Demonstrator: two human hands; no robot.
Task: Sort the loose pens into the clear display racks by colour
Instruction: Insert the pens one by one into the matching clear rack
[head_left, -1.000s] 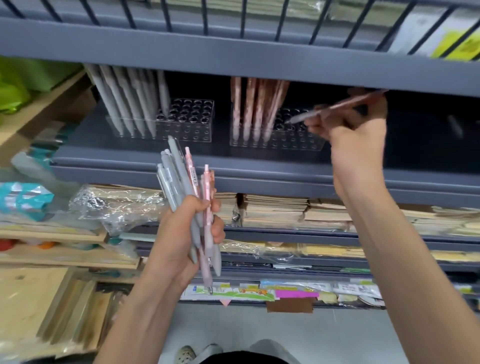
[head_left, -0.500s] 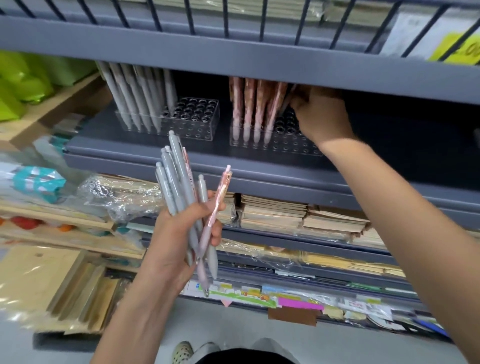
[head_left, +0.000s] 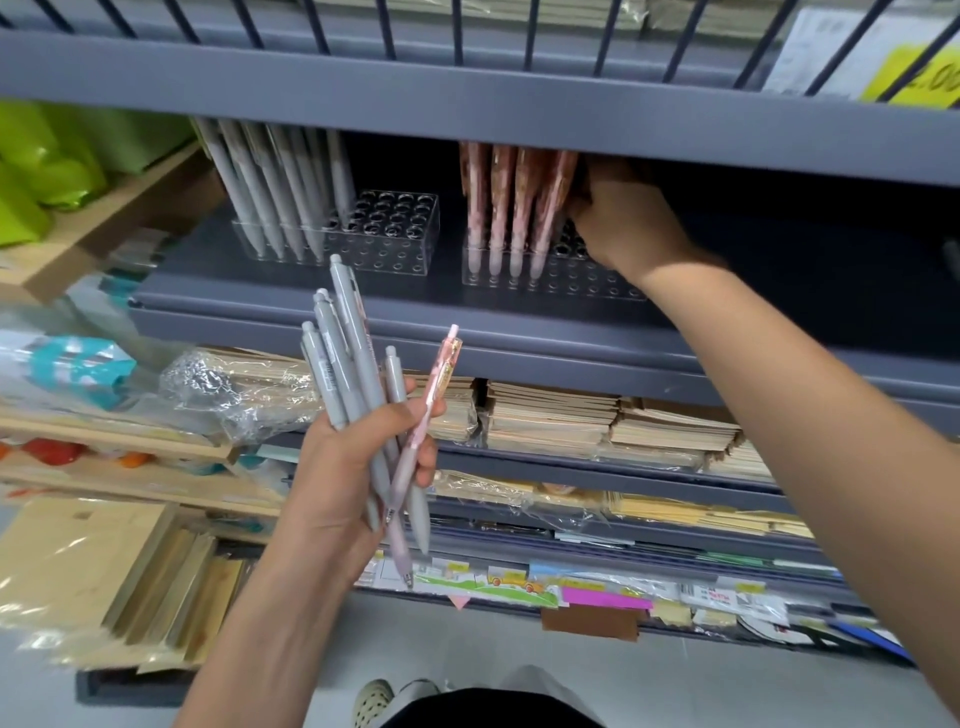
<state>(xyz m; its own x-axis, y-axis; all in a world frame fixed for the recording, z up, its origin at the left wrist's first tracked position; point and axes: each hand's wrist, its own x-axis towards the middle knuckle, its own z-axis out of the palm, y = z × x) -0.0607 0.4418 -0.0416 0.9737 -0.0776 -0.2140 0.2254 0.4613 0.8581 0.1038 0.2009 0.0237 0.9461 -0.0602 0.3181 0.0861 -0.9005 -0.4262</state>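
The left hand (head_left: 343, 467) grips at least 4 grey pens (head_left: 343, 353) and 1 pink pen (head_left: 431, 400). Of 2 clear racks (head_left: 395, 228), the right hand (head_left: 623, 223) is at the pink rack (head_left: 571, 286). Its fingers are hidden, so I cannot tell their grasp.

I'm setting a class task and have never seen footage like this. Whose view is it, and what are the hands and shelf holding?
No machine: a person wears a head camera looking down at their own hands. The left hand grips a bundle of loose pens, mostly grey, plus one pink pen. On the grey shelf stand two clear racks: the left rack holds grey pens, the right rack pink pens. The right hand reaches in beside those; its fingers are hidden, so whether it holds anything is unclear.
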